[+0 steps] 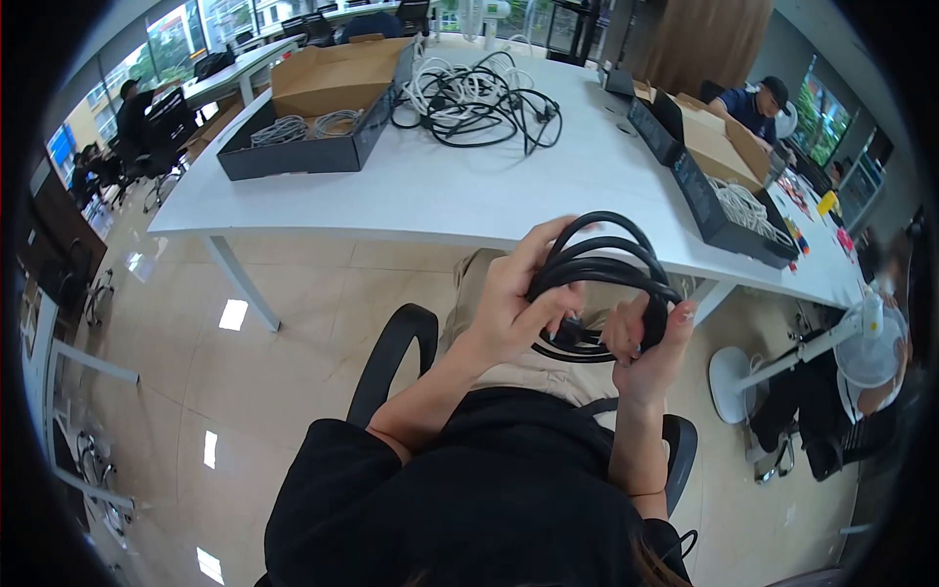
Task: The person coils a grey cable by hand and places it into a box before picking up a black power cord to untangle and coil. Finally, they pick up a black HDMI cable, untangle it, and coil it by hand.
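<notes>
Fingers (pixel 553 303) of the left hand (pixel 509 301) and right hand (pixel 646 358) grip opposite sides of a coiled black cable (pixel 599 267) above the lap (pixel 528 376), apparently keeping its loops together, beside a tabletop (pixel 440 191) bearing tangled cables (pixel 474 106).

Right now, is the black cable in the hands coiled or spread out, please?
Coiled: the black cable runs in several loops, held by the left hand and right hand.

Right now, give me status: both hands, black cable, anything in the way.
Left hand and right hand both gripping. Black cable coiled, held off the table. Nothing seen in the way; tangled cables lie farther back.
</notes>
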`<action>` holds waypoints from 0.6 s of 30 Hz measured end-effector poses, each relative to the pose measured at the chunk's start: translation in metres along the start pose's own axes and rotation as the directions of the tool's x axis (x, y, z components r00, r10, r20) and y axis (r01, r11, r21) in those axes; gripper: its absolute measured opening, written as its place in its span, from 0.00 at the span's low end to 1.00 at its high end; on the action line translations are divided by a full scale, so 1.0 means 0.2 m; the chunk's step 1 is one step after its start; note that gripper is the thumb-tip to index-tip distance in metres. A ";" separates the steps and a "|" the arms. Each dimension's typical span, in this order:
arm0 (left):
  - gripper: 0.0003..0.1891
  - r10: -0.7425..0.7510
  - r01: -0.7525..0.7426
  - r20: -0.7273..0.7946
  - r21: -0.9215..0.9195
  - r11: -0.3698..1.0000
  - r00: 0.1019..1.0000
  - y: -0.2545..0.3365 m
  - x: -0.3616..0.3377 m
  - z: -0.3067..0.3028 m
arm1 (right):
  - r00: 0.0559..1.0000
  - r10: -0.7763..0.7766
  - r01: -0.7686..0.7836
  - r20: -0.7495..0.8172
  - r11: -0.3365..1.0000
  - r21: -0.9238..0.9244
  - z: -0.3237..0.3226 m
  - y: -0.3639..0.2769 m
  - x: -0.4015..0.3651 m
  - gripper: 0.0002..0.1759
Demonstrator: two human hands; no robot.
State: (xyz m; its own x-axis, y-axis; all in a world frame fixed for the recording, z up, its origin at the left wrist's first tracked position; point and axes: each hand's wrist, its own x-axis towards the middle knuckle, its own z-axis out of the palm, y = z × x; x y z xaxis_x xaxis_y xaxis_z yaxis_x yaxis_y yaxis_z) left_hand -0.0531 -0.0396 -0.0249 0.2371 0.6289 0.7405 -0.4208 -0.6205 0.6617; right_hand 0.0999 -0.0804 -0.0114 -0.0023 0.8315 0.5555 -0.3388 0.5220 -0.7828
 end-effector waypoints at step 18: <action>0.23 -0.326 0.169 0.065 -0.939 0.300 0.943 -0.15 -0.30 -0.29 | 0.580 0.341 -0.694 0.739 0.683 0.229 0.31 0.24 0.21 0.32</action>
State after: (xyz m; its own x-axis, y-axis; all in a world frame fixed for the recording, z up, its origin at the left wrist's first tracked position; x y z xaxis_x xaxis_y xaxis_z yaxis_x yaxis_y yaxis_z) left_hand -0.1053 -0.0316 -0.0954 0.4177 0.7651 0.4901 -0.9085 0.3594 0.2133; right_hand 0.0253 -0.0326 -0.0082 -0.8127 0.5202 0.2624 -0.4453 -0.2642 -0.8555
